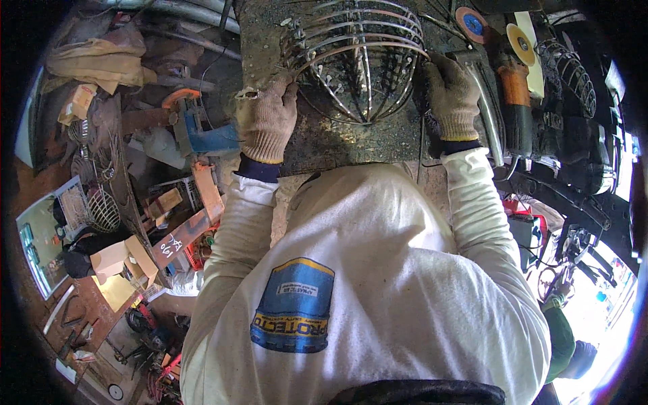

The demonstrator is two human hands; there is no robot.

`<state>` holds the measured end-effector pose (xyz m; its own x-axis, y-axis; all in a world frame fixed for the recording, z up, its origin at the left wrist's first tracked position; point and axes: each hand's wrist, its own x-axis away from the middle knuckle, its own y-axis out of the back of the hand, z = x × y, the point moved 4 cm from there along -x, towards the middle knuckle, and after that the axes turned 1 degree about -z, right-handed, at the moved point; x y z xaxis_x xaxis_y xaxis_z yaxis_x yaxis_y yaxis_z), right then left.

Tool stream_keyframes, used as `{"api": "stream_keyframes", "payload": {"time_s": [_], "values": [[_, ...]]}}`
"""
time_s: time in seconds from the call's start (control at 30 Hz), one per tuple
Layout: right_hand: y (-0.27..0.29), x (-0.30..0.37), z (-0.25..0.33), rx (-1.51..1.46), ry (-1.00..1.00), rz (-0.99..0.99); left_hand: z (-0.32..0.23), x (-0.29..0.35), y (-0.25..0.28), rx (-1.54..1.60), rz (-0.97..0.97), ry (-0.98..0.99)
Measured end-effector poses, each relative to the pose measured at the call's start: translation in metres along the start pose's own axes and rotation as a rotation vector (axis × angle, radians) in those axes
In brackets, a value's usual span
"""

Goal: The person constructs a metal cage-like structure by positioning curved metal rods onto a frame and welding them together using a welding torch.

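Note:
A domed cage of bent metal rods (365,64) lies on the dark, grimy workbench (331,152) in front of me. Several curved bars cross it, and lengthwise rods meet at its near end. My left hand (268,120), in a worn knitted glove with a hole in it, grips the cage's left edge. On the opposite edge, my right hand (455,101) has its gloved fingers curled round the rim. The fingertips of both hands are partly hidden. Just right of my right hand lies a shiny metal bar (487,111).
An orange and black angle grinder (515,88) lies at the right, with a red and blue disc (471,25) farther off. Left of the bench are a blue tool (204,131), a cardboard box (123,261) and another wire cage (103,210). A person's green sleeve (557,334) shows at lower right.

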<state>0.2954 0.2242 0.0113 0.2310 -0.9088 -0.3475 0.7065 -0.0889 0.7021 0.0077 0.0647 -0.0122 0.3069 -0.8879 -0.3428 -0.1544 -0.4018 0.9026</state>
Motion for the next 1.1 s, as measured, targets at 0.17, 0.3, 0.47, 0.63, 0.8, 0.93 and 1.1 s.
{"api": "stream_keyframes", "payload": {"time_s": [0.17,0.3,0.47,0.63,0.8,0.93,1.1], "values": [[-0.003,0.003,-0.001,-0.006,-0.018,-0.002,0.007,0.000,-0.006,0.073,-0.004,0.015],[-0.005,0.002,-0.003,0.068,0.019,0.014,0.014,0.001,-0.008,0.053,-0.071,-0.022],[-0.010,0.005,-0.007,0.055,0.003,0.027,-0.004,-0.008,0.016,-0.032,-0.087,-0.076],[-0.013,0.005,-0.009,0.113,0.076,-0.006,-0.002,-0.007,0.014,-0.082,-0.057,-0.072],[-0.015,0.003,-0.011,0.171,0.103,0.028,-0.004,-0.011,0.015,-0.080,-0.064,-0.074],[-0.016,0.003,-0.008,0.253,0.117,0.019,-0.004,-0.012,0.018,-0.128,-0.097,-0.114],[-0.014,0.004,0.000,0.267,0.138,-0.027,-0.015,-0.011,0.033,-0.171,-0.052,-0.070]]}}
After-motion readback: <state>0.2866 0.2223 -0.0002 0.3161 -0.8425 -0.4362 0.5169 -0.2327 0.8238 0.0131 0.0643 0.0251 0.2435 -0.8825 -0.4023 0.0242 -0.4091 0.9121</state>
